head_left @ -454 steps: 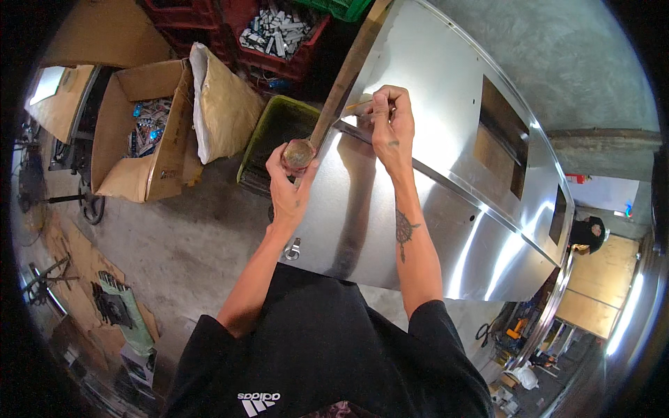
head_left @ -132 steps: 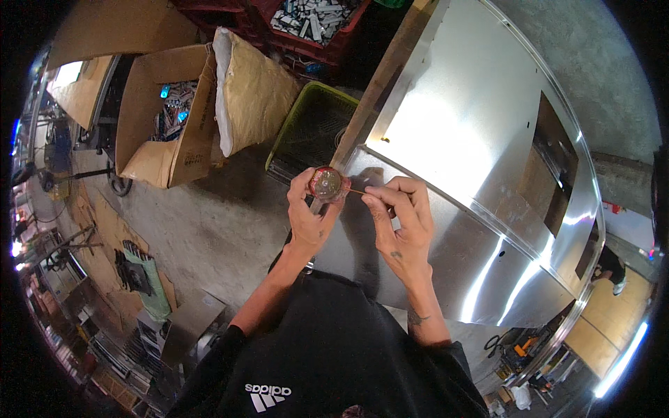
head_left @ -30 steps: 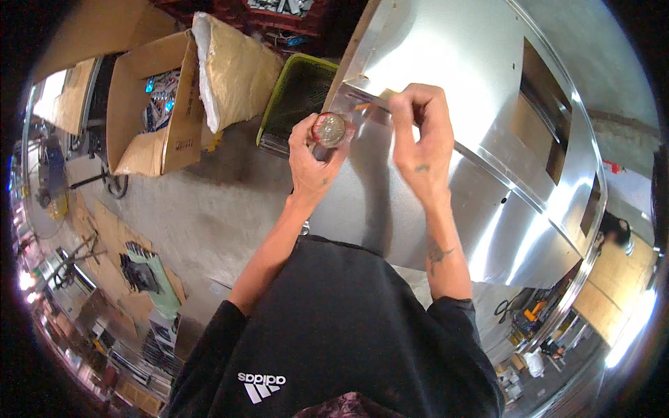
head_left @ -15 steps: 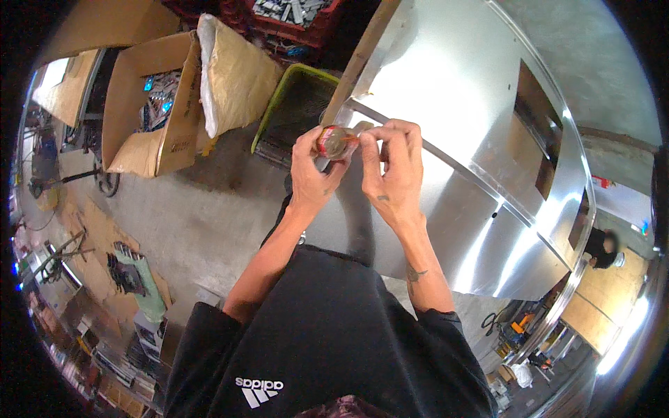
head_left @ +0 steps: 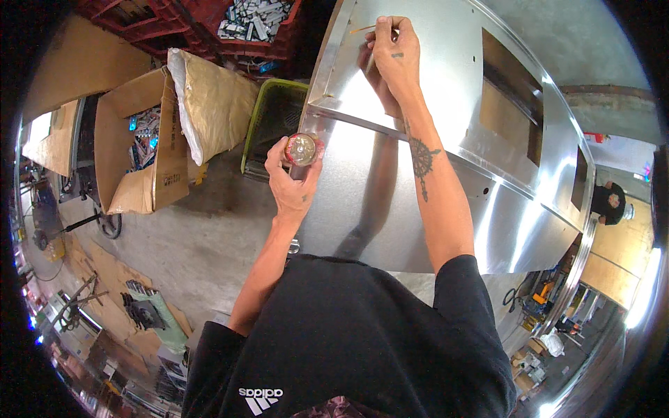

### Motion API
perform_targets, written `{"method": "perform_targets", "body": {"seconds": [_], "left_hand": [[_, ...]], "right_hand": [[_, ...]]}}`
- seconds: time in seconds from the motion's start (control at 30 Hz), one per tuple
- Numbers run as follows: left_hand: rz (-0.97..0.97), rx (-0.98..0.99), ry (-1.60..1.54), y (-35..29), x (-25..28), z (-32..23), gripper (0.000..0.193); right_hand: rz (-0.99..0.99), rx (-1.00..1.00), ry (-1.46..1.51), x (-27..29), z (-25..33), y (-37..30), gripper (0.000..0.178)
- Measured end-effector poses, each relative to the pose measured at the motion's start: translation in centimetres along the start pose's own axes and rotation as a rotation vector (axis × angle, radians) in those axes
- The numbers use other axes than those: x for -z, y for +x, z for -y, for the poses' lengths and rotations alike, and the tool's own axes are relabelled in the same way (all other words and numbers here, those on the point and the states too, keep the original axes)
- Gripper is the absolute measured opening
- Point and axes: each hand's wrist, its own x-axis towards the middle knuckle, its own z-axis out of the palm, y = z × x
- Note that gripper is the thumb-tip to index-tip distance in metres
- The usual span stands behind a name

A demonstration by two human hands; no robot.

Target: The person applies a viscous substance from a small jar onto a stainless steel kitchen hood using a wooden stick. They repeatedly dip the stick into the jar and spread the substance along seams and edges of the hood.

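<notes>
My left hand [head_left: 293, 188] is wrapped round a small round container [head_left: 304, 148], clear with red on its side and open toward me. It is held above the near left edge of a shiny sheet-metal panel [head_left: 432, 209]. Far out over the panel's upper left part, my right hand [head_left: 397, 52] pinches a thin orange-brown stick [head_left: 362, 29] that points left. Whether the stick's tip touches the metal I cannot tell. A raised metal strip [head_left: 362, 121] crosses the panel between the hands.
Left of the panel stands a green-rimmed basket [head_left: 258, 129], beside a tan sack [head_left: 216, 104] and a cardboard box [head_left: 171, 150] of metal parts. Red crates [head_left: 279, 49] stand behind. The panel has a rectangular cutout [head_left: 512, 97]. Another person [head_left: 608, 202] is at the far right.
My hands were together at the container. My right hand has moved away, up and forward over the panel with the stick. My left hand has shifted slightly left and down with the container.
</notes>
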Motion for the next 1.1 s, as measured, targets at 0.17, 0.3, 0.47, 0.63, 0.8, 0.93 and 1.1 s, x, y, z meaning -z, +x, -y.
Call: {"method": "perform_targets", "body": {"seconds": [0.17, 0.3, 0.47, 0.63, 0.8, 0.93, 1.1], "left_hand": [[0.013, 0.035, -0.003, 0.0, 0.4, 0.2, 0.084], [0.068, 0.095, -0.013, 0.0, 0.6, -0.7, 0.079], [0.064, 0.071, -0.013, 0.2, 0.8, -0.9, 0.078], [0.066, 0.048, -0.003, 0.2, 0.6, -0.8, 0.078], [0.079, 0.069, -0.011, 0.3, 0.7, -0.9, 0.078], [0.073, 0.052, -0.01, 0.3, 0.6, -0.8, 0.077], [0.072, 0.058, -0.027, 0.4, 0.6, -0.7, 0.077]], "right_hand": [[0.022, 0.138, -0.101, -0.5, -1.3, -0.5, 0.035], [-0.025, 0.236, -0.183, -0.8, -1.6, -0.4, 0.037], [-0.026, 0.273, -0.22, -0.7, -1.0, -0.4, 0.027], [-0.035, 0.3, -0.196, -0.8, -1.0, -0.4, 0.025], [-0.025, 0.323, -0.196, -0.8, -1.0, -0.3, 0.023], [-0.038, 0.338, -0.202, -1.0, -1.1, -0.3, 0.023], [-0.023, 0.272, -0.198, -0.8, -0.7, -0.3, 0.025]]}}
